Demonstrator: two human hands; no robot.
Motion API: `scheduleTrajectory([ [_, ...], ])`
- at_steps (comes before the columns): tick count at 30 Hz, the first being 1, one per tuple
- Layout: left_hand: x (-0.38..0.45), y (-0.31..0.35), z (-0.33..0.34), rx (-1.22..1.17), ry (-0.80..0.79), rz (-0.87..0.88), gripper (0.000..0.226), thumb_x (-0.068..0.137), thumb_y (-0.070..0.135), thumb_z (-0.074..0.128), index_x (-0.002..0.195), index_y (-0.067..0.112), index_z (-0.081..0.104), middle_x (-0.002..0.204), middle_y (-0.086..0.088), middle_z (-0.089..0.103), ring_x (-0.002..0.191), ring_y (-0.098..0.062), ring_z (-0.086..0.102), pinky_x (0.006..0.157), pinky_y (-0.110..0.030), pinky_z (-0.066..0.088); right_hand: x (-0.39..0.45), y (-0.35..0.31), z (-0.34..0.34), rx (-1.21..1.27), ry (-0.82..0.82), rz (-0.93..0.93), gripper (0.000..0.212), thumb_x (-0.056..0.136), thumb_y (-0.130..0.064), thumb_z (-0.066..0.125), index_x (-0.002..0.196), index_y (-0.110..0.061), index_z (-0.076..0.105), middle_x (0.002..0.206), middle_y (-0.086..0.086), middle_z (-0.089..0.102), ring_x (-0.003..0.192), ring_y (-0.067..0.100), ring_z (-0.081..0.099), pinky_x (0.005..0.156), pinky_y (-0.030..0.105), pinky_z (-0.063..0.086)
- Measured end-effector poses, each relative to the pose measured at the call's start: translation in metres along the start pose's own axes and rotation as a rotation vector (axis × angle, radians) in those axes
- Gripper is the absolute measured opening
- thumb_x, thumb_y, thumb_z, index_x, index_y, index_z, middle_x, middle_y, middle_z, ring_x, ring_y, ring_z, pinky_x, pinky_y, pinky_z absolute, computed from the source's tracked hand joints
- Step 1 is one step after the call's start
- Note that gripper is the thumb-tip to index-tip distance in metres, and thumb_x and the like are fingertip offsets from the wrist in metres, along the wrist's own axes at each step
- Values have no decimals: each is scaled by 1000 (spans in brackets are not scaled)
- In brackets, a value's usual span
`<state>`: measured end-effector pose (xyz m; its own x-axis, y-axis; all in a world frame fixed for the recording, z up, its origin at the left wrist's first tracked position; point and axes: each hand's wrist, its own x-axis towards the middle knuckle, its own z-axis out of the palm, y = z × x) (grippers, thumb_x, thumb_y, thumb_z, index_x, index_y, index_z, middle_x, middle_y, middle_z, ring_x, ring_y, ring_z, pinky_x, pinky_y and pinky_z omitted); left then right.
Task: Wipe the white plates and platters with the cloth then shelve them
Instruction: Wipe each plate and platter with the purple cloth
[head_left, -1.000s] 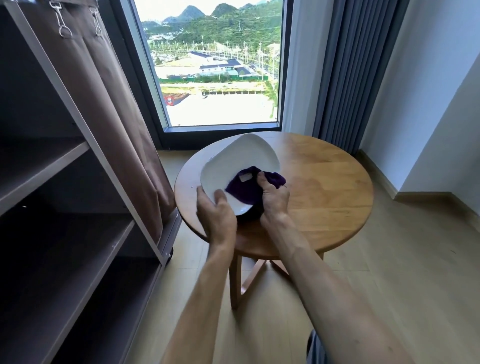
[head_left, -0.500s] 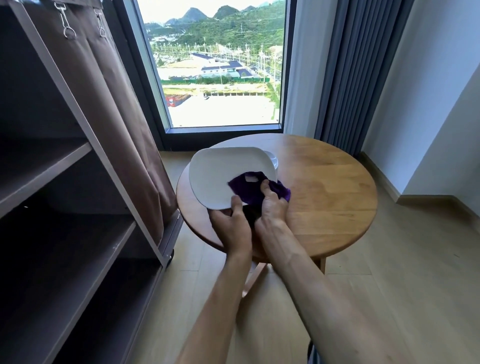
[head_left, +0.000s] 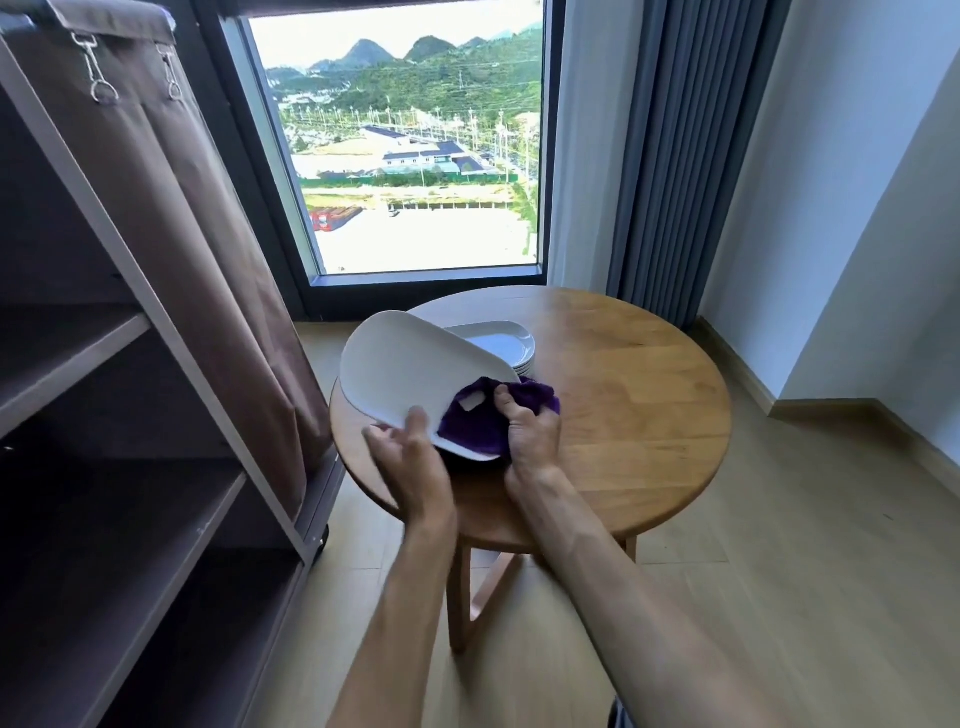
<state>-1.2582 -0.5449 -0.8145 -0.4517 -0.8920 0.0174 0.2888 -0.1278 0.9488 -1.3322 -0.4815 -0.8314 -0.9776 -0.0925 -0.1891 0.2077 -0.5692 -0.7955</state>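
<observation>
Left grip (head_left: 410, 447) round near edge of white platter (head_left: 415, 371), right grip (head_left: 530, 431) bunching purple cloth (head_left: 478, 423) against it, above desk (head_left: 623, 395).

Oblong white glazed ceramic platter (head_left: 415, 371): smooth, glossy. Purple fuzzy cloth (head_left: 480, 421): matt pile. Round wooden table (head_left: 639, 415): satin-finished, visible grain.
</observation>
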Motion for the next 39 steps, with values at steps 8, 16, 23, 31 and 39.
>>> scheduleTrajectory([
  [8,1,5,-2,262,-111,16,27,93,-2,57,118,4,64,116,-11,72,109,-30,67,100,-42,53,0,1,-2,-34,-17,-23,18,83,-1,78,99,-1,70,87,10,75,79,23,72,75,39,62],
  [16,22,15,-15,327,-237,-34,10,100,15,58,107,17,65,109,-7,73,104,-31,69,96,-48,56,0,-4,-4,-123,-73,-22,14,81,3,78,83,-9,71,80,7,75,73,21,72,70,33,61],
  [23,-28,-2,3,287,-126,121,41,92,3,64,133,7,59,122,-8,70,109,-23,66,97,-26,51,-1,6,7,-13,66,10,12,85,2,76,94,-2,69,90,18,73,79,32,71,74,43,62],
  [31,20,27,-26,394,-362,193,16,75,18,58,79,28,71,72,13,70,72,-6,63,57,-16,48,3,-4,3,5,4,29,33,84,-3,78,115,5,67,106,23,73,92,34,70,86,50,60],
  [39,-43,-14,7,173,-97,165,42,94,7,65,129,27,53,104,27,61,91,13,60,78,1,43,6,4,10,85,141,47,14,89,-5,75,91,-13,64,93,14,75,95,39,70,90,58,57],
])
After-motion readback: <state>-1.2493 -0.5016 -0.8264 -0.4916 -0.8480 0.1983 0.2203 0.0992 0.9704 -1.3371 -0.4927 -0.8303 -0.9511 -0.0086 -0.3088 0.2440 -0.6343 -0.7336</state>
